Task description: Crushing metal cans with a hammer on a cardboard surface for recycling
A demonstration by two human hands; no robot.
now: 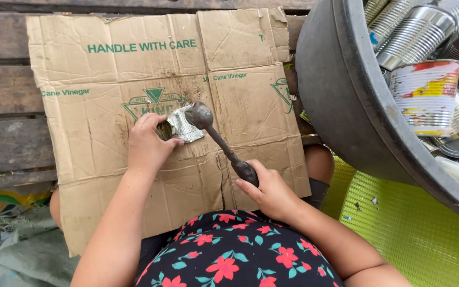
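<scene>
In the head view, a flattened tin can is seen lying on a sheet of cardboard spread over the lap and a surface of dark wooden planks. The can is pressed down by the left hand, whose fingers are curled together on its left edge, partly hiding it. A hammer is held by the right hand, the fingers clamped round the lower end of the handle, while the metal head rests on or just above the can's right part; contact cannot be told for certain.

The can is judged to be largely crushed already: it lies nearly flat and crumpled, though one rounded opening seems to be left under the left hand, so some beating appears to be left on it.

To the right, a large grey tub is filled with many whole cans, ribbed and unflattened, one bearing a red and yellow label. No flattened pile is seen, so most of the work is judged to be undone. A green mat lies below the tub.
</scene>
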